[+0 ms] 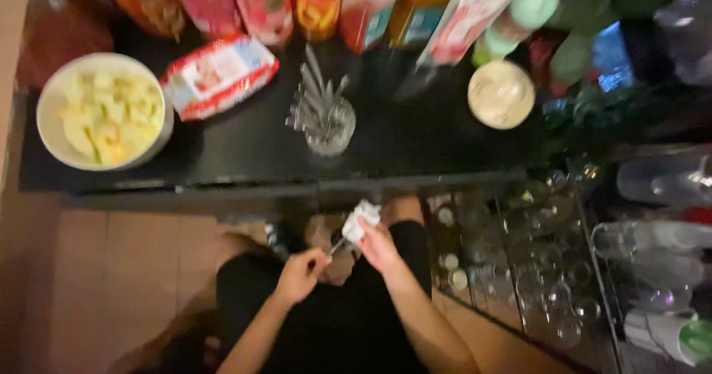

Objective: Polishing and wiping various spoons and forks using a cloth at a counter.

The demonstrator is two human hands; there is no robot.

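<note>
White cloth: one crumpled piece [361, 220], held low in front of the person's dark clothing, below the edge of the black counter [252, 148].
Slim utensil: one [337, 246], blurred; spans the gap between both hands, its upper end at the cloth. Kind cannot be told.
Left hand: [300, 274] fingers curled, pinching the lower end of the utensil; forearm rises from the lower edge of view.
Right hand: [378, 246] closed around the cloth, thumb side up; forearm angled in from lower right.
Bowl: one, white [52, 140], far left on the counter, filled with pale yellow-green chunks.
Packet: one, red and white [219, 75], just right of the bowl.
Glass holder: one [324, 118], clear, with several clear utensils standing in it.
Round lid: one [501, 94], pale.
Glassware rack: one [541, 270], at right, many clear glasses; count cannot be told.
</note>
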